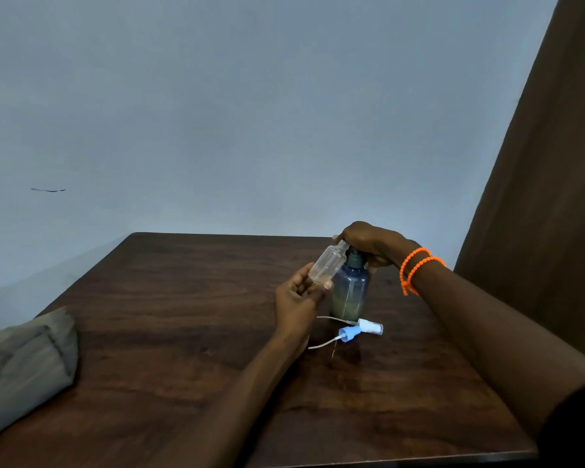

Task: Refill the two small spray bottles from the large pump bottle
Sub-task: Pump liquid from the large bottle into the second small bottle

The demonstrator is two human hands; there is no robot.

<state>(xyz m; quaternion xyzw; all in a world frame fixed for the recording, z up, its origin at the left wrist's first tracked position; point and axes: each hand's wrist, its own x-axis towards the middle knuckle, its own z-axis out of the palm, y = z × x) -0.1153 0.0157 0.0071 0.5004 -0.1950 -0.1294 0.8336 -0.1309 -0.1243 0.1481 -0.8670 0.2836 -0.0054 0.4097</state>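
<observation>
A large blue translucent pump bottle (351,292) stands upright on the dark wooden table (190,332), with liquid in its lower part. My right hand (372,246) is closed over its pump head. My left hand (299,302) holds a small clear spray bottle (328,265) by its base, tilted, its open threaded neck up against the pump's spout. Two removed spray tops lie on the table in front of the pump bottle: a white one with a clear cap (368,326) and a blue one (348,333), each with a thin dip tube. No second small bottle is visible.
A folded grey-green cloth (24,363) lies at the table's left edge. A brown curtain (547,197) hangs at the right, close to the table's far right corner. A pale blue wall stands behind the table. Orange bead bracelets (416,268) circle my right wrist.
</observation>
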